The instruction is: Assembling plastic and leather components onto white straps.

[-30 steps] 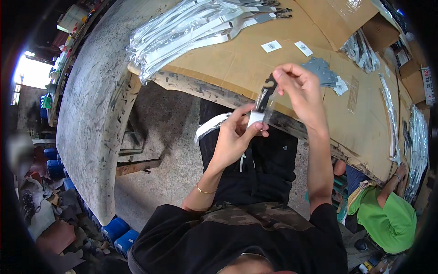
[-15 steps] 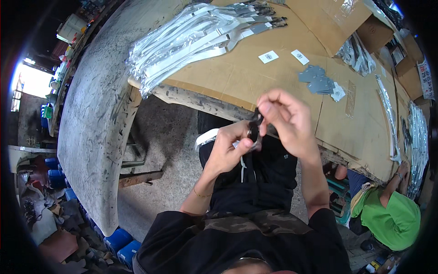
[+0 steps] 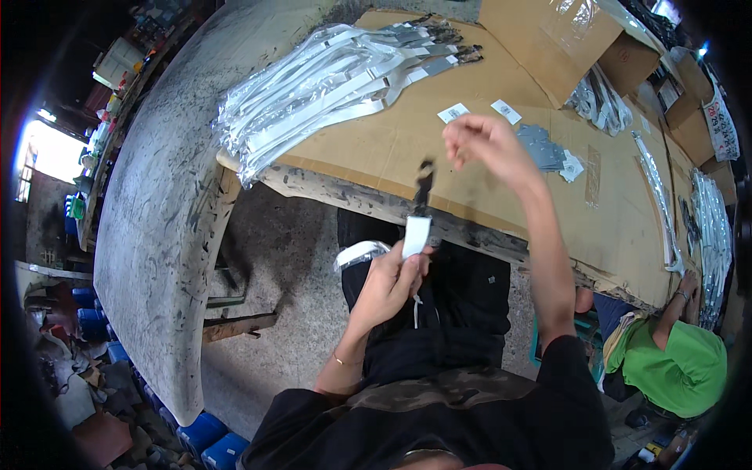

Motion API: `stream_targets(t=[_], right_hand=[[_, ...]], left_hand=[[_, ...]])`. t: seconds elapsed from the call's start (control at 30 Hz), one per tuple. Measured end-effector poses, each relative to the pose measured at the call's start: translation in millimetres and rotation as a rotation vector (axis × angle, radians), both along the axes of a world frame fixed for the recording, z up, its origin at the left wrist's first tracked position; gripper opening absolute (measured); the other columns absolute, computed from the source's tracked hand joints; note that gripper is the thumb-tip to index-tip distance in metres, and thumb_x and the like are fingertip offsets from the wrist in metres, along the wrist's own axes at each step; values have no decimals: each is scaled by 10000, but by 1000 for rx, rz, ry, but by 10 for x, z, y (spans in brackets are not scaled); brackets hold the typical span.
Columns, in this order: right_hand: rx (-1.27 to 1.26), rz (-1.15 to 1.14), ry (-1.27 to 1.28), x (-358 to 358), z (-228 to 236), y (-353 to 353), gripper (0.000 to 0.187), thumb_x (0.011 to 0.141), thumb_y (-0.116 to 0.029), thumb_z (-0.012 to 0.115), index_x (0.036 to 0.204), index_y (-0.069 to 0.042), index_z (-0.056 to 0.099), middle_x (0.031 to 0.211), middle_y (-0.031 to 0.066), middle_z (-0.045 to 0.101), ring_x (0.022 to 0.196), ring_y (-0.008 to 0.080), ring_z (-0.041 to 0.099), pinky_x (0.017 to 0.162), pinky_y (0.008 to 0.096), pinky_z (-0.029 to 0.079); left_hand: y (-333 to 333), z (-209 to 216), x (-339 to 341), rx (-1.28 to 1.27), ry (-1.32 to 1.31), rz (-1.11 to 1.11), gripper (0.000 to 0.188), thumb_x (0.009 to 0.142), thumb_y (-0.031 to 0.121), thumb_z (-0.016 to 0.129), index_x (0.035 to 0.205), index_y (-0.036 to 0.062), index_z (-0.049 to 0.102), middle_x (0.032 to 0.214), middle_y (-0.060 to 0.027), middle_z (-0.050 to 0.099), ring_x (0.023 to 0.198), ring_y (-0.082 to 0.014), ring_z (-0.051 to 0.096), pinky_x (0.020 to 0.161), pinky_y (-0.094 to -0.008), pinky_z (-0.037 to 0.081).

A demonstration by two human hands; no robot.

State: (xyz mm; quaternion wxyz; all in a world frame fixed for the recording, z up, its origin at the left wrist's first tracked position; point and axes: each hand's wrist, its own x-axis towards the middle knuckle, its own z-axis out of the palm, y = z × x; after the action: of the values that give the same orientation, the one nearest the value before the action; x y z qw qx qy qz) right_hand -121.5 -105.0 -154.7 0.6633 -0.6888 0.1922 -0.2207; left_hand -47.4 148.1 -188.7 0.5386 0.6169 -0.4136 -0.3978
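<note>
Apparently, a white strap (image 3: 417, 234) is pinched steady by the left hand (image 3: 392, 283); beyond it, the loose-fingered right hand (image 3: 487, 147) seems needed closer.

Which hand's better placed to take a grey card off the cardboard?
Likely the right hand: it looks empty and is nearer the grey cards; the left hand holds the black-ended white strap.

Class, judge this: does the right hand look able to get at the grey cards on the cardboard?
Probably yes: the right hand looks empty and is near the grey cards, with nothing visible blocking the way.
</note>
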Motion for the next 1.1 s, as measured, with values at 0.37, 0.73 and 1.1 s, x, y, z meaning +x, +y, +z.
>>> stream_targets(t=[0.37,0.73,1.1], right_hand=[[-940,-243,679,434,-983,-2281,230,837,-82,558,1005,-109,712,1043,136,684,997,292,647,868,376,501],[-1085,-150,721,485,-1134,-2300,161,781,-112,625,908,-92,721,964,152,687,914,302,662,809,393,520],[-415,80,-5,454,-178,-1371,44,758,-47,636,728,-16,632,1201,156,609,1047,220,598,895,350,462]], left_hand=[[378,-111,-46,-45,385,183,279,1008,129,389,1256,19,457,655,9,454,522,-41,361,456,-198,290],[252,-115,79,-70,402,271,296,1007,167,380,1251,8,431,642,-34,476,477,-78,400,424,-212,304],[46,66,303,-196,413,320,254,1012,210,392,1194,44,453,638,-9,450,489,-54,380,446,-198,316]])
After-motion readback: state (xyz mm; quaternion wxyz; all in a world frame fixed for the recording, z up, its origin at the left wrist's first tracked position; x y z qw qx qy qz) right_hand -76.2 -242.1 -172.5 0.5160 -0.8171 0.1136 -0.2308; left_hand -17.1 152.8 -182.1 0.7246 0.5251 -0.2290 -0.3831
